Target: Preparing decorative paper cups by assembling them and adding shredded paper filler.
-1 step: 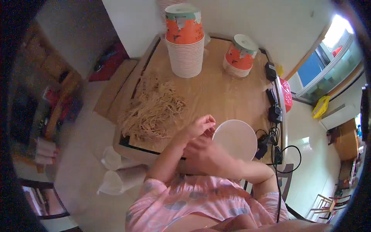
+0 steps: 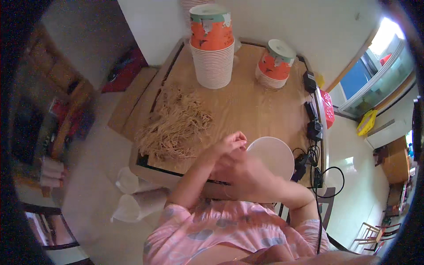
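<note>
Over the table's near edge, my two hands are close together. My left hand (image 2: 230, 145) has its fingers curled and pinched; what they hold, if anything, is too small to make out. Just below and to the right, my right hand (image 2: 247, 174) is smeared by motion, its fingers hidden. A thin pale strand (image 2: 227, 192) seems to hang beneath the hands. Beside them on the right is a round white tub (image 2: 274, 157), partly covered by my right hand. Left of my hands lies a loose heap of tan, crinkled paper-like strands (image 2: 179, 128).
A tall stack of white paper tubs (image 2: 213, 66) with an orange and green one on top stands at the back. A shorter stack (image 2: 276, 66) is at back right. Black adapters and cables (image 2: 313, 132) line the right edge of the wooden table (image 2: 238, 106).
My right hand has shifted slightly right, and a thin strand now shows below it. My left hand has stayed about where it was.
</note>
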Motion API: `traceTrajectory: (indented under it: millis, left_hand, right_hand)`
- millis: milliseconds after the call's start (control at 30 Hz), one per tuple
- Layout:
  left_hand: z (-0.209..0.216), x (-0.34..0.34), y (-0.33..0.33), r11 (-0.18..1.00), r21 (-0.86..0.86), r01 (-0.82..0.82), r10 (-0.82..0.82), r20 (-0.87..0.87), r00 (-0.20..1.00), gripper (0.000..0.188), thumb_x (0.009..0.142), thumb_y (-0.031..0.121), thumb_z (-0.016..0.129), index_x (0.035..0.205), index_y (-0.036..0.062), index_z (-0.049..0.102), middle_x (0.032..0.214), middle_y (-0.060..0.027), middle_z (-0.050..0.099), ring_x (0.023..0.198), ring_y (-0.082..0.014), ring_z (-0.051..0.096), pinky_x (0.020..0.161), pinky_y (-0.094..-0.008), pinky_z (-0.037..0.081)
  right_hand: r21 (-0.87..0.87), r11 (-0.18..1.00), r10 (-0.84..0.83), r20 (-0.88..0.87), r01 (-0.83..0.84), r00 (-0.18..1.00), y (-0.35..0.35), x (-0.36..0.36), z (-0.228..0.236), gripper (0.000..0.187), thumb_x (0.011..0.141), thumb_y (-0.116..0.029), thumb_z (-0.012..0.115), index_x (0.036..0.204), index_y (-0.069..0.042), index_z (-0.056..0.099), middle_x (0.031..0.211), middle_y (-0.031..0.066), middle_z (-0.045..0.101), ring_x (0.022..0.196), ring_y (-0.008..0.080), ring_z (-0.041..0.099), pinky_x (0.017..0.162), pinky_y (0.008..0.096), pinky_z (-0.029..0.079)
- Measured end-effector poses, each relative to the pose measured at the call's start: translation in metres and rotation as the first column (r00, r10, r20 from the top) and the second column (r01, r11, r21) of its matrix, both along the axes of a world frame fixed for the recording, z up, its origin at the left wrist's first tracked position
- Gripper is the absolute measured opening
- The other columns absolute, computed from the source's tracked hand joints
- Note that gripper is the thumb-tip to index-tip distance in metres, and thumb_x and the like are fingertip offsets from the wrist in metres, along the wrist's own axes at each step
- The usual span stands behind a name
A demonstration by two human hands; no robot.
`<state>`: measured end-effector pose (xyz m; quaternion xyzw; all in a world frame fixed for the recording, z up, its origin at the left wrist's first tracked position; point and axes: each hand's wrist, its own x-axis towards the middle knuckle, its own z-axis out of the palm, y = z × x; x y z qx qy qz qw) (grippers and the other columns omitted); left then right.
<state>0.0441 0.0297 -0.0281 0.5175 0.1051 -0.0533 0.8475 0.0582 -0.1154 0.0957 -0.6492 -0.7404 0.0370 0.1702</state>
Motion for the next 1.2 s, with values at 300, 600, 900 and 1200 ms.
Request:
traceTrajectory:
  millis: [300,600,900,1200]
  left_hand:
    - [0.006,-0.008,-0.023,0.941,0.254,-0.225,0.205,0.101,0.974,0.007,0.089,0.012,0.050,0.091,0.0060,0.047,0.071,0.0016,0.046,0.062,-0.0047,0.043,0.052,-0.0211,0.036]
    - [0.001,-0.004,-0.044,0.832,0.457,-0.314,0.199,0.282,0.939,0.003,0.091,0.011,0.048,0.091,0.0088,0.050,0.069,0.0041,0.045,0.058,-0.0039,0.041,0.050,-0.0201,0.034]
    - [0.005,-0.010,-0.035,0.977,0.180,-0.118,0.105,0.079,0.991,0.018,0.086,0.013,0.055,0.103,0.0062,0.054,0.084,-0.0013,0.058,0.073,-0.0093,0.055,0.063,-0.0232,0.045]
    - [0.002,-0.008,-0.036,0.964,0.263,-0.044,0.042,0.015,0.999,0.015,0.084,0.017,0.061,0.086,0.0023,0.063,0.081,-0.0035,0.064,0.077,-0.0119,0.060,0.070,-0.0261,0.048]
  right_hand:
    - [-0.299,0.800,-0.595,-0.285,0.520,0.752,-0.035,0.100,-0.011,0.013,0.080,-0.016,0.061,0.087,-0.005,0.062,0.078,0.0113,0.063,0.070,0.0221,0.062,0.064,0.0331,0.049]
    - [-0.552,0.771,-0.637,-0.676,0.317,0.371,-0.027,0.098,-0.063,0.014,0.082,-0.014,0.061,0.080,0.000,0.062,0.067,0.0008,0.059,0.062,0.0066,0.053,0.055,0.0217,0.043]
    - [-0.380,0.810,-0.522,-0.814,0.447,0.255,-0.025,0.086,-0.074,0.010,0.081,-0.010,0.062,0.078,-0.001,0.060,0.065,-0.0022,0.055,0.060,0.0039,0.049,0.052,0.0187,0.038]
    - [-0.108,0.733,-0.291,-0.942,0.671,0.165,-0.024,0.090,-0.076,0.019,0.089,-0.017,0.053,0.076,-0.003,0.053,0.060,-0.0017,0.047,0.055,0.0085,0.045,0.052,0.0212,0.036]
